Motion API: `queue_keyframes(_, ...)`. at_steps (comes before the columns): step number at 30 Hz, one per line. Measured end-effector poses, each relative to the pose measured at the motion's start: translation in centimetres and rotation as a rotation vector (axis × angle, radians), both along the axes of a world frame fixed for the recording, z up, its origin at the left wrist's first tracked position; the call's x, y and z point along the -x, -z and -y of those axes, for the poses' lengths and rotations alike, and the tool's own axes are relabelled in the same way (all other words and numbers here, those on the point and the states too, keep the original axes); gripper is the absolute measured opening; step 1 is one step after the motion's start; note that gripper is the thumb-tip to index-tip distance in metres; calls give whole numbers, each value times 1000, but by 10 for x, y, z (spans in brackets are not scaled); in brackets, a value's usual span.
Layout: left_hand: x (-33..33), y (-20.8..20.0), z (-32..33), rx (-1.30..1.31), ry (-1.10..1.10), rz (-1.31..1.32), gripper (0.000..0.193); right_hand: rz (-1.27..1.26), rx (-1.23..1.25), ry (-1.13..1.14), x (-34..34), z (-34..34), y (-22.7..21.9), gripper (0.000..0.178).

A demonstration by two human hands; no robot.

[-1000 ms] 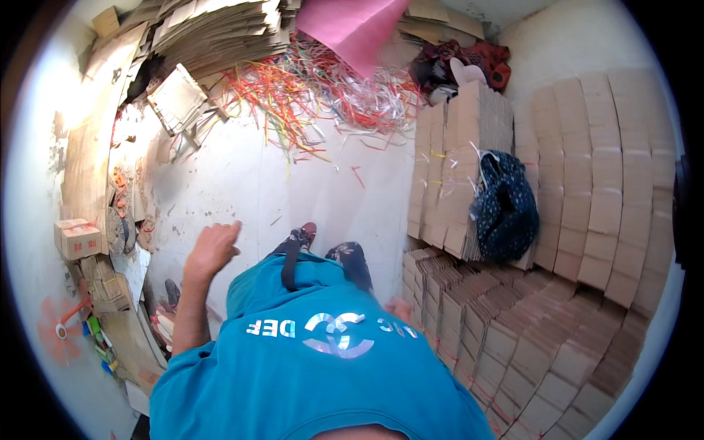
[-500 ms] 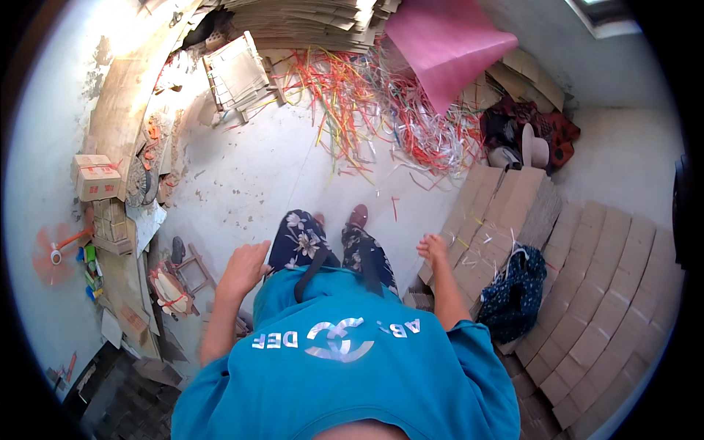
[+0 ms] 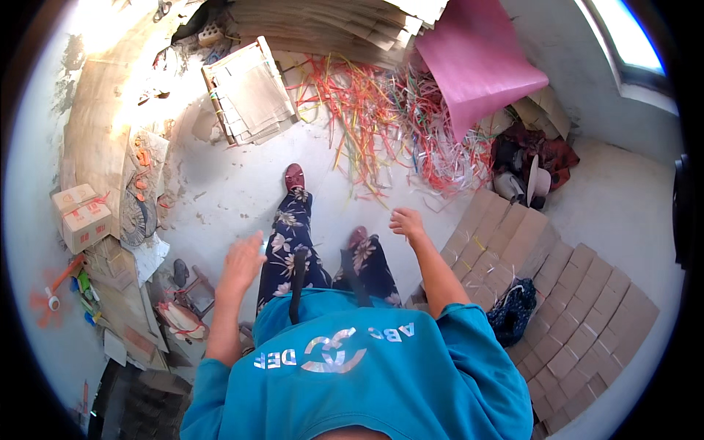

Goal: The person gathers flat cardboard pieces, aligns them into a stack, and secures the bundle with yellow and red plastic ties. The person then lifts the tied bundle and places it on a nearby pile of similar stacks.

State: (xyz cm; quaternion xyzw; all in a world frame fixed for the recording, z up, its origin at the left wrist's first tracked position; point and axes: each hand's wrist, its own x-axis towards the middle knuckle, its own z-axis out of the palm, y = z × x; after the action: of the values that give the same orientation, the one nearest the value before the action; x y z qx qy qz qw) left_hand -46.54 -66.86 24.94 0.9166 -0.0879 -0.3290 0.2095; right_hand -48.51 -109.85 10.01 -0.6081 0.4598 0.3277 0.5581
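Observation:
My left hand (image 3: 243, 260) hangs beside my left thigh, over the dark floral trousers' (image 3: 287, 238) outer edge. Its fingers look loosely apart, though slightly blurred, and a small pale spot shows by the fingertips. Out in front of my right side, my right hand (image 3: 407, 222) is held above the floor with loosely bent fingers and nothing visible in it. Below it on the right lies a stack of flattened brown cardboard (image 3: 484, 246). My left foot, in a dark red shoe (image 3: 294, 178), is ahead of the right one.
Ahead, a low stand holds cardboard sheets (image 3: 253, 92). Tangled coloured strapping strips (image 3: 367, 125) cover the floor beside a pink sheet (image 3: 480, 66). A hat (image 3: 539, 182) rests near dark clothes. At left are a box (image 3: 84, 220), a fan (image 3: 53, 302) and a small chair (image 3: 194, 293).
My left foot has stepped forward. My right hand has swung forward and inward, while the left stays near my thigh. The view has shifted, and the cardboard-covered stand appears closer.

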Motion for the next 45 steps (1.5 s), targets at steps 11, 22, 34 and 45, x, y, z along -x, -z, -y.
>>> queue_keyframes(11,-74,49,-39,-84,-59,-164,52,267,48,-682,-150,-118,82,33)
queue_keyframes(22,-65,142,31,131,-214,-394,52,330,407,-981,-265,-127,267,30)
queue_keyframes(34,-146,228,31,190,-569,-197,62,281,222,-908,-295,-184,436,67)
queue_keyframes(45,-134,229,35,146,-417,-292,57,176,-200,115,-294,-154,356,30)
